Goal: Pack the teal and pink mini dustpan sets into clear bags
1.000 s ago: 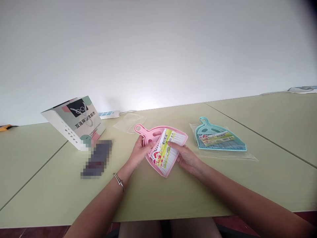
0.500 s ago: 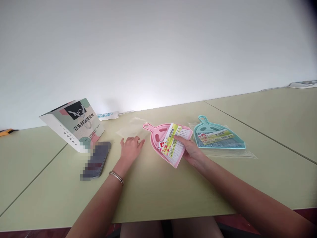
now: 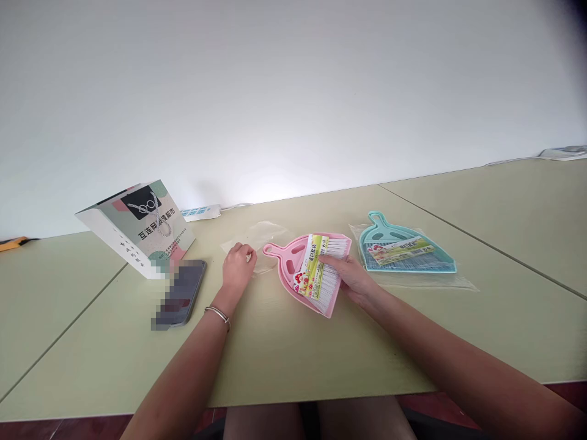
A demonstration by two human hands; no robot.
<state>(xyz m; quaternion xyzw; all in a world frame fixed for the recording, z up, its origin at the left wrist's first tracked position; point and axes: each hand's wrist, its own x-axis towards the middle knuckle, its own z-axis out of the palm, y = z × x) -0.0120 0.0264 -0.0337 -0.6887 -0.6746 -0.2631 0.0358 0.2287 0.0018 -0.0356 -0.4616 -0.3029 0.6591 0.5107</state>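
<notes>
My right hand point(image 3: 351, 276) grips a pink dustpan point(image 3: 293, 269) with a white-bristled brush and a printed label card point(image 3: 314, 266) on it, held just above the table. My left hand point(image 3: 237, 267) rests on the edge of a clear plastic bag point(image 3: 257, 235) lying flat left of the dustpan, its fingers curled closed on the plastic. A teal dustpan set point(image 3: 403, 250), still in its clear wrapper, lies on the table to the right of my right hand.
A printed paper bag point(image 3: 137, 226) lies on its side at the left, with a dark phone point(image 3: 181, 293) in front of it. A white power strip point(image 3: 202, 212) sits by the wall. The table point(image 3: 458, 318) is pale green, its near edge below my arms.
My left hand let go of the pink dustpan, moved left and closed on the clear plastic bag. My right hand kept the dustpan and shifted it slightly right.
</notes>
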